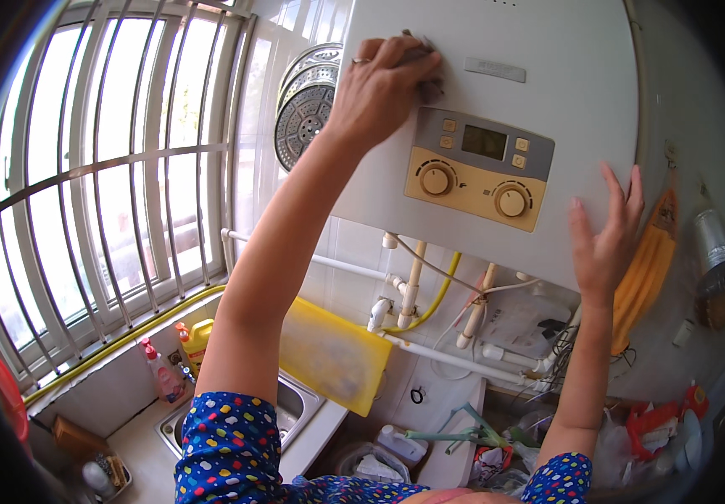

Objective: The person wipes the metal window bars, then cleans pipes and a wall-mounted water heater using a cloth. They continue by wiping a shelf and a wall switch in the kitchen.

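Note:
A white wall-mounted boiler [564, 107] fills the upper middle of the head view. Its gold and grey control panel [476, 170] has two round knobs, several small buttons and a dark display. My left hand [381, 85] grips a dark crumpled cloth [428, 69] and holds it against the boiler's front, above the panel's left corner. At the boiler's lower right, my right hand [608, 233] has its fingers spread over the front near the edge and holds nothing. Whether its fingertips touch the surface I cannot tell.
Pipes [362, 268] and a yellow hose run below the boiler. A barred window [104, 157] is at left, with metal steamer racks [305, 120] beside the boiler. Below are a sink [293, 403], a yellow board [337, 353] and soap bottles. Orange cloth [646, 277] hangs at right.

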`<state>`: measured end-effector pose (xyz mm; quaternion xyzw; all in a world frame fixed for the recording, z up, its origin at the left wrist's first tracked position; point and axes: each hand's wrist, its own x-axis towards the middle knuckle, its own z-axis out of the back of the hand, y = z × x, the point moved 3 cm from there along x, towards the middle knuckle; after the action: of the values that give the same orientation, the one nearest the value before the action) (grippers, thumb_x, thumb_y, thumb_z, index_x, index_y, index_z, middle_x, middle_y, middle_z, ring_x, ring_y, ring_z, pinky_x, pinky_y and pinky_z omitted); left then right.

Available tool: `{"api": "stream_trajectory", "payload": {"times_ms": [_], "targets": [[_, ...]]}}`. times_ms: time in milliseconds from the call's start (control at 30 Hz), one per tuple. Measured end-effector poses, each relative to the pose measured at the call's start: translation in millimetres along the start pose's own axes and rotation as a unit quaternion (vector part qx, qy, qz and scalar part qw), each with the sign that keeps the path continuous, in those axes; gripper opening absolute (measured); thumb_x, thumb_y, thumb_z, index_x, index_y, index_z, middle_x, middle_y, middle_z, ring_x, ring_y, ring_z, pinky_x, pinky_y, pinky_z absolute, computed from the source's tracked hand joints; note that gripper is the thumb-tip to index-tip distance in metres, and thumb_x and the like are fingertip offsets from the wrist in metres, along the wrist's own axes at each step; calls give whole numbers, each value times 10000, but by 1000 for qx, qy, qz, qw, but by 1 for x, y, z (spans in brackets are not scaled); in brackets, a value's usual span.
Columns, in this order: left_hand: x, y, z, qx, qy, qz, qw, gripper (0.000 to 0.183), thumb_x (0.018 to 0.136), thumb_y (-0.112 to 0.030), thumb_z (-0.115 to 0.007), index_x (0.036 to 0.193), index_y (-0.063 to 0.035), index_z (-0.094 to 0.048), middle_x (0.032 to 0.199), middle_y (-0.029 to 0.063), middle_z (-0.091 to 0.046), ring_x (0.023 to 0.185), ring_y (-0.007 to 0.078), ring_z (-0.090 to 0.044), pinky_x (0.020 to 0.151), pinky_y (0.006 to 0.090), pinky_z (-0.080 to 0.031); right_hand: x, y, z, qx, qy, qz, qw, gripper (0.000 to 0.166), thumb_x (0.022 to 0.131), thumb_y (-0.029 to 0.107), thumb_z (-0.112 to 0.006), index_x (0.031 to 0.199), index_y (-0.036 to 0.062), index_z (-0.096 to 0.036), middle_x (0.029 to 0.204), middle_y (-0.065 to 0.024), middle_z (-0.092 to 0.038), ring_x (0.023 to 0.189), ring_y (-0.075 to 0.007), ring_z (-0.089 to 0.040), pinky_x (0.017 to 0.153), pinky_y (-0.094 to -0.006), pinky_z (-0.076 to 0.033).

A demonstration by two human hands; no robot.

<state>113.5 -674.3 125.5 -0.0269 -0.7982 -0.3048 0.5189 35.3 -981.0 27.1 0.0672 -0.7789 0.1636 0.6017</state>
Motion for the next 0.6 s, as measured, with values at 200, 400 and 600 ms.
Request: {"api": "stream_trajectory", "payload": {"times_ms": [200,400,600], "targets": [[2,-2,11,32,58,50,997,332,890,-64,-650,1175,-207,-743,1249,-6,-619,1157,261,-565,948,411,-528,0,-2,3,21,15,-2,1000,535,851,157,-705,1362,99,-562,1526,-249,-323,1397,-432,-369,1100,-488,-392],[2,-4,9,31,47,88,994,306,925,-78,-614,1169,-209,-745,1228,10,-622,1137,263,-581,907,402,-544,0,-2,5,60,8,9,998,517,839,124,-710,1339,97,-581,1533,-240,-306,1404,-426,-359,1102,-491,-393],[-1,-13,16,52,67,94,992,305,922,-81,-612,1172,-195,-743,1206,39,-624,1098,284,-593,896,410,-538,-1,-4,4,84,1,2,996,474,830,106,-706,1296,97,-618,1536,-234,-301,1402,-423,-362,1104,-484,-391]]}}
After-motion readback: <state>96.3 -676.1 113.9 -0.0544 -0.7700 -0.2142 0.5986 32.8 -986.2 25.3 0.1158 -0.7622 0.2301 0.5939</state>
